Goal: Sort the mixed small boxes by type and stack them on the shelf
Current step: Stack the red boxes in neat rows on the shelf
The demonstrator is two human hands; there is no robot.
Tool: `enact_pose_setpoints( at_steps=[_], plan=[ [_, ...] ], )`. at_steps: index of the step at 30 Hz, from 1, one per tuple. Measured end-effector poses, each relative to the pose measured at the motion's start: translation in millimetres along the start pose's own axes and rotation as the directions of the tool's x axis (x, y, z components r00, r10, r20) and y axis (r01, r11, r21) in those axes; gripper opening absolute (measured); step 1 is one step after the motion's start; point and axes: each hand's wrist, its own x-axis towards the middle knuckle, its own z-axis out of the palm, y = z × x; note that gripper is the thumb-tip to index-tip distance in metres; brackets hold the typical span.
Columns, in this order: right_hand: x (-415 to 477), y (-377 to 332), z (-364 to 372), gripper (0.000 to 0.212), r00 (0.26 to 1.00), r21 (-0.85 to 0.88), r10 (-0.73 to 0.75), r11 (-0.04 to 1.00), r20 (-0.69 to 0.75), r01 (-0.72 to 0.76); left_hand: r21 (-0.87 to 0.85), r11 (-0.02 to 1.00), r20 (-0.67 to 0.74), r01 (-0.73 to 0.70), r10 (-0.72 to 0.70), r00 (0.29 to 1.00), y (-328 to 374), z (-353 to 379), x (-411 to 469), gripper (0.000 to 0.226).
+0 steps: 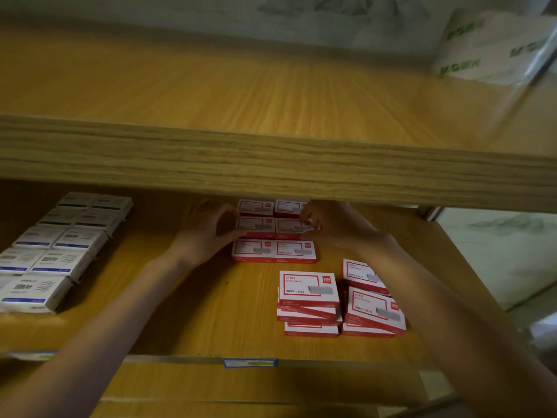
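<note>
White boxes with blue bands (57, 251) lie in tidy rows at the left of the wooden shelf (187, 303). In the middle, red-and-white boxes (272, 233) form a neat grid, two across. The left hand (208, 229) curls round the left end of the middle row. The right hand (328, 226) pinches that row's right end. Further right, loose red stacks (307, 286) lean unevenly near the shelf's front. The boxes look like light, stiff, smooth cardboard, likely best squeezed by the short ends and kept level.
</note>
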Motion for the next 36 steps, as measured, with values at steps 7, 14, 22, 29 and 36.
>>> enact_pose_setpoints(
  at_steps=[7, 14, 22, 29, 36],
  plan=[
    [-35.5, 40.7, -26.5, 0.019, 0.996, 0.293, 0.030, 0.955, 0.078, -0.052, -0.340, 0.908, 0.181, -0.243, 0.316, 0.931, 42.0, -11.9, -28.8, 0.028],
    [-83.8, 56.3, -43.0, 0.050, 0.958, -0.029, 0.140, 0.990, 0.251, -0.137, -0.312, 0.877, 0.293, -0.365, 0.455, 0.841, 64.3, 17.7, -19.7, 0.034],
    [-96.1, 53.2, -40.9, 0.035, 0.969, -0.032, 0.093, 0.996, 0.228, -0.088, -0.239, 0.884, 0.352, -0.403, 0.465, 0.812, 75.7, 51.3, 12.9, 0.032],
    [-111.2, 64.9, -55.3, 0.037, 0.995, -0.027, 0.099, 0.995, 0.034, -0.098, -0.185, 0.860, 0.373, -0.476, 0.509, 0.775, 97.3, 63.1, 26.5, 0.041],
    [-128.8, 77.7, -55.5, 0.038, 0.968, -0.124, 0.230, 0.968, 0.099, -0.217, -0.140, 0.809, 0.431, -0.571, 0.569, 0.700, 108.0, 76.6, 32.4, 0.035]
  ],
)
